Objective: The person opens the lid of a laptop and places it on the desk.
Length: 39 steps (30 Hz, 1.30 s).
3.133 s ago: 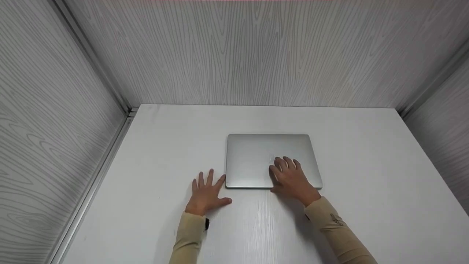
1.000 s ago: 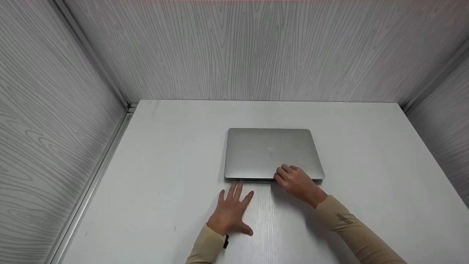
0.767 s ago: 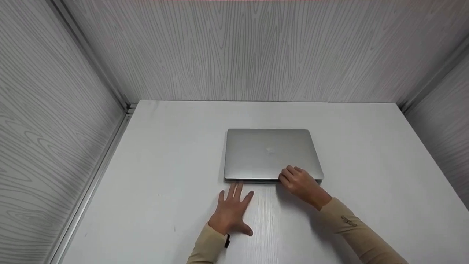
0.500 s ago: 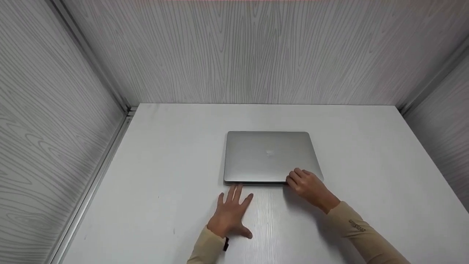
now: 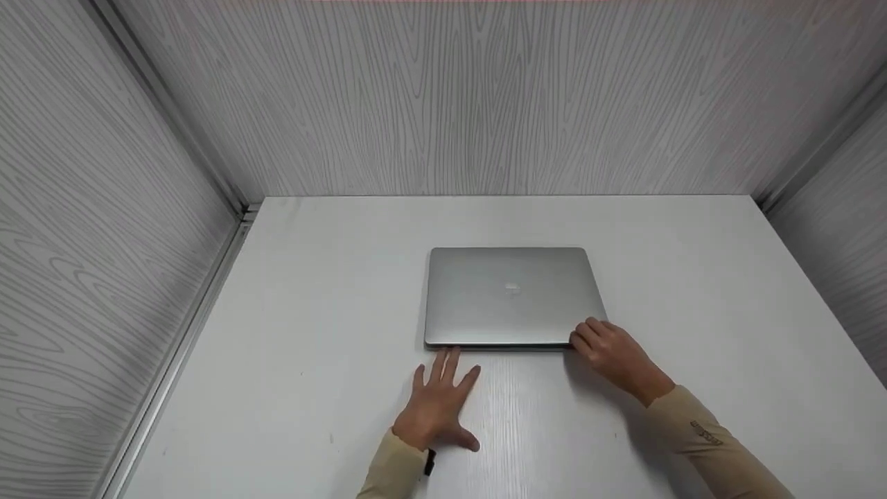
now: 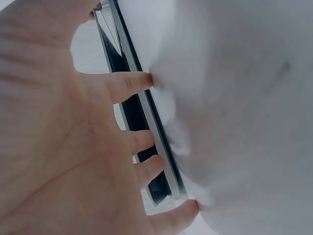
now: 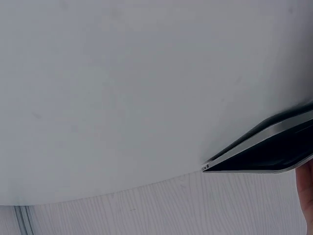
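A silver laptop (image 5: 506,294) lies on the white table, its lid (image 5: 478,315) raised slightly from the base at the front. In both wrist views a narrow dark wedge shows between lid and base (image 6: 159,129). My left hand (image 5: 433,409) lies with fingers spread in front of the laptop, its longest fingertips touching the front edge of the base. My right hand (image 5: 613,353) has its fingers curled and grips the lid near the front right corner, which it covers. Only a sliver of that hand (image 7: 305,196) shows in the right wrist view, beside the laptop (image 7: 264,139).
The white tabletop (image 5: 332,277) surrounds the laptop on every side. Wood-grain panels stand behind it (image 5: 443,97), on the left (image 5: 104,208) and on the right. A metal rail (image 5: 180,346) runs along the left edge.
My left hand has moved from the laptop's left side to its front edge. My right hand went from the top to the front, lifted the lid slightly, and slid right along its edge.
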{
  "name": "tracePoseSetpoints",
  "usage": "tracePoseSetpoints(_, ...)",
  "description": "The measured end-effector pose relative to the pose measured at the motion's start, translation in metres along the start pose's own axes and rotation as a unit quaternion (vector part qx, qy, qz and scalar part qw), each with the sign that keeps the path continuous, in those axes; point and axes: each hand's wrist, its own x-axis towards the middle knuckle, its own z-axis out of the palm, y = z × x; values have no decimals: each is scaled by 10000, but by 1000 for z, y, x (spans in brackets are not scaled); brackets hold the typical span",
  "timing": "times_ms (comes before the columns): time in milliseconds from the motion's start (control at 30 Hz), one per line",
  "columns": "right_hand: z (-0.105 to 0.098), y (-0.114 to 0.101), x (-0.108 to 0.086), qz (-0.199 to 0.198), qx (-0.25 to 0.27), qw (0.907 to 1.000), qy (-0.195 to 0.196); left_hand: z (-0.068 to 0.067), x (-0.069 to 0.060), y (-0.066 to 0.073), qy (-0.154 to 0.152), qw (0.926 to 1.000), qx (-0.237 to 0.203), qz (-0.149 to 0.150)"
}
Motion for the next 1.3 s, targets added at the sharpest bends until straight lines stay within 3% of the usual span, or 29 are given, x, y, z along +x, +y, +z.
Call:
tracePoseSetpoints(300,-8,11,-10,-150,20,9991,-400,1,-1,-2,-9,9999,-103,-36)
tracePoseSetpoints(600,-13,14,-23,-121,-46,9988,-476,2,-3,0,130,9999,-4,88)
tracePoseSetpoints(1300,-12,17,-42,145,-189,9997,-70,1,-1,0,169,9996,-201,137)
